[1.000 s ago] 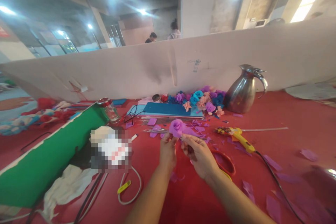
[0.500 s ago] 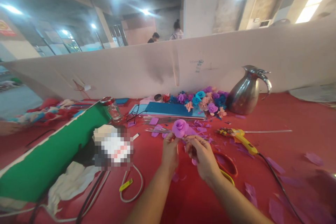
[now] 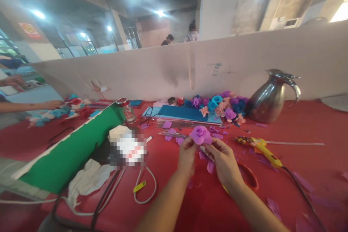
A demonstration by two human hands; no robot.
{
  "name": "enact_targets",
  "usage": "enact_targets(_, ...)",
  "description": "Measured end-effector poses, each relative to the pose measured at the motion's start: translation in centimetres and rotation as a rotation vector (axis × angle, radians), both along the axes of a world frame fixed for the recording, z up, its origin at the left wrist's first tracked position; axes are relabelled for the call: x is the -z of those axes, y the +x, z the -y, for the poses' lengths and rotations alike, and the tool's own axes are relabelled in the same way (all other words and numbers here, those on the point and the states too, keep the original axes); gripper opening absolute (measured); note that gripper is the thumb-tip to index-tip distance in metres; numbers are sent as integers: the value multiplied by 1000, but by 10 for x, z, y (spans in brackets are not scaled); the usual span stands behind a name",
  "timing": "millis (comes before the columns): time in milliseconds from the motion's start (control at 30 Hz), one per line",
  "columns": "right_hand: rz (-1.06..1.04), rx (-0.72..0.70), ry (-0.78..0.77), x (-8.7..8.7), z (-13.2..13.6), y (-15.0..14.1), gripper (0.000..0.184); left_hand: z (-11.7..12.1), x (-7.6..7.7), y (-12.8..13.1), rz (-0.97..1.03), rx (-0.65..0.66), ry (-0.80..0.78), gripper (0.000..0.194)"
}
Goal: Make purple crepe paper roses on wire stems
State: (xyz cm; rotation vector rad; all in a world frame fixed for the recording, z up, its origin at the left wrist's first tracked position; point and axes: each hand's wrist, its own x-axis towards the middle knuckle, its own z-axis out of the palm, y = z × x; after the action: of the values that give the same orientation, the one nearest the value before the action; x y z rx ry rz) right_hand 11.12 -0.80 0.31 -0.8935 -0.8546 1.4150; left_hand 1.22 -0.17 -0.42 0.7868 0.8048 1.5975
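A purple paper flower (image 3: 200, 135) with a rolled centre is held up between both hands over the red table. My left hand (image 3: 187, 156) pinches it from below on its left side. On the other side, the fingers of my right hand (image 3: 224, 159) are closed on its lower right petal. Purple petal pieces (image 3: 210, 166) lie just beneath the hands. Scissors with red handles (image 3: 248, 175) are partly hidden behind my right wrist. A yellow glue gun (image 3: 268, 152) with a clear glue stick lies to the right.
A steel jug (image 3: 268, 98) stands at the back right beside a pile of finished paper flowers (image 3: 223, 107). Blue sheets (image 3: 182, 112) and a glass jar (image 3: 127, 112) lie behind. A green board (image 3: 76, 148) and cables stand left; another person's arm (image 3: 29, 106) reaches in beyond it.
The view has turned left, so things sit further right. My right hand has closed in on the flower's edge, where a petal now spreads. Another person's arm has appeared at the far left.
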Motion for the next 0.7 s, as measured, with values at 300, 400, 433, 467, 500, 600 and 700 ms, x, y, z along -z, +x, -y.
enact_targets(300,178,82,99,18,-6,4,34,0,7,3,4,42,27,20)
enact_targets(400,301,120,173,18,-6,4,30,0,7,3,5,48,35,20)
enact_targets(433,329,130,195,17,-5,4,30,0,6,3,8,47,33,20)
enact_targets(467,348,138,214,17,-5,4,29,0,6,3,12,46,31,20)
enact_targets(500,363,142,228,16,-5,4,28,0,5,3,18,44,28,20)
enact_targets(600,380,155,258,14,-4,5,26,1,3,4,24,45,19,19)
enact_targets(700,386,158,287,14,-5,5,22,1,2,4,12,35,14,18)
